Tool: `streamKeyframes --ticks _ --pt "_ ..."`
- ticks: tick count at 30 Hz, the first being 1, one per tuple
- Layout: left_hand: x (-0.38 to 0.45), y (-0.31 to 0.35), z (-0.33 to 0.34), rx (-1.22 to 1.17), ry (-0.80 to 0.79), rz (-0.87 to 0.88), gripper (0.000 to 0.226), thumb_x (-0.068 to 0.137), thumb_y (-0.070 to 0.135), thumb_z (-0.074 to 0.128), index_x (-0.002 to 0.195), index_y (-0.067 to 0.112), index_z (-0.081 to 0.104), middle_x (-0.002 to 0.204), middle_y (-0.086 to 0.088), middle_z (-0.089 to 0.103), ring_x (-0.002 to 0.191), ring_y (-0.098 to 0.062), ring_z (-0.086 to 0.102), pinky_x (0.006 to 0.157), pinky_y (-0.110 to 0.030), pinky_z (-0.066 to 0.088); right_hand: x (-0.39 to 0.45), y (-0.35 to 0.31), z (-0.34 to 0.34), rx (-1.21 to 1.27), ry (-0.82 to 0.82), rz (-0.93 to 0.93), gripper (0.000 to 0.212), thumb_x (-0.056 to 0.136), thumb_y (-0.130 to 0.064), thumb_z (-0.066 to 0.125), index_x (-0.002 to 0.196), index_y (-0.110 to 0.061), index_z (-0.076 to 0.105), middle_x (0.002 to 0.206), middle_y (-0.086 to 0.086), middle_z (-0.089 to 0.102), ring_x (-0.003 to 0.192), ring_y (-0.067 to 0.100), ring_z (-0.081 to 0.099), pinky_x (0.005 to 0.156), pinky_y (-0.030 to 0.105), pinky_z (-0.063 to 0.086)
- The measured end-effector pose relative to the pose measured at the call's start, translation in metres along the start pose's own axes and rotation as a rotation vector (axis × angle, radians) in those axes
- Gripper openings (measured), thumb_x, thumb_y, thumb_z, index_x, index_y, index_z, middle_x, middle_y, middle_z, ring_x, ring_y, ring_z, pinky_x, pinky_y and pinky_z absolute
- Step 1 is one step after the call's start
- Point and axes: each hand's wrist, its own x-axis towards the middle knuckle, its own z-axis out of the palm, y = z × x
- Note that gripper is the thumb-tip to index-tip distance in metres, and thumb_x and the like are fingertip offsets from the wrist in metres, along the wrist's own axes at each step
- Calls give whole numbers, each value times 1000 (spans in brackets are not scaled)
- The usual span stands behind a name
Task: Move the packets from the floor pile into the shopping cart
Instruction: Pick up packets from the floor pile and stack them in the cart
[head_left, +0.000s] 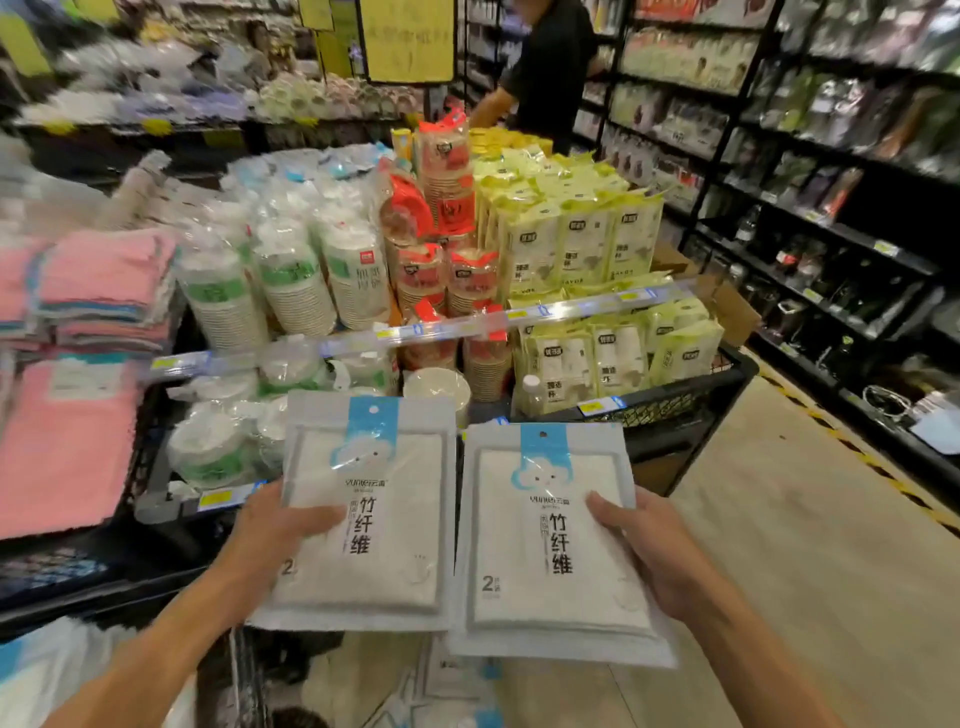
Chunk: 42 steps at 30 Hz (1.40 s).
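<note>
Head view: both forearms reach forward at chest level. Left hand (270, 530) grips the left packet (363, 519) by its left edge, thumb laid across the front. Right hand (654, 556) grips the right packet (550, 545) by its right edge, thumb on top. Both packets are held flat, side by side, edges nearly touching, above the floor (810, 545), before a display shelf (467, 327) of paper cups.

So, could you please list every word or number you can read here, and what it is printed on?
"yunlei", "竹纤维", "2": left packet, in the left hand.
"竹纤维", "2": right packet, in the right hand; its brand line is blurred.
Yellow packs, cup sleeves, shelf tags, hanging yellow sign: too blurred to read.
</note>
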Motion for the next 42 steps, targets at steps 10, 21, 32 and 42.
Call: streamKeyframes --ticks 10,21,32,42 --pt "-183 5 -97 -135 484 -54 53 60 3 83 110 0 67 95 -22 77 85 -42 75 86 -56 58 -32 -35 107 -17 -487 55 24 97 -7 63 118 3 68 109 29 74 95 48 73 87 62 58" --pt "-316 -42 -202 -292 800 -105 82 26 11 90 105 -1 71 91 -26 75 82 -47 73 86 -58 57 -123 -10 243 -236 -760 4 11 93 -3 72 100 5 73 74 12 78 55 19 74 45 21 53" --pt "-388 -76 -313 -310 727 -57 37 74 -7 74 110 0 68 92 -19 77 84 -42 75 81 -54 58 -219 51 346 -128 -787 53 30 97 -4 63 125 4 64 113 31 72 105 52 69 101 70 48" --pt "-388 -99 -406 -312 659 -14 58 61 8 85 116 6 69 104 -17 77 94 -40 74 91 -60 55 -246 76 443 -157 -819 63 28 100 -5 60 127 1 62 115 27 73 104 47 72 93 63 55"
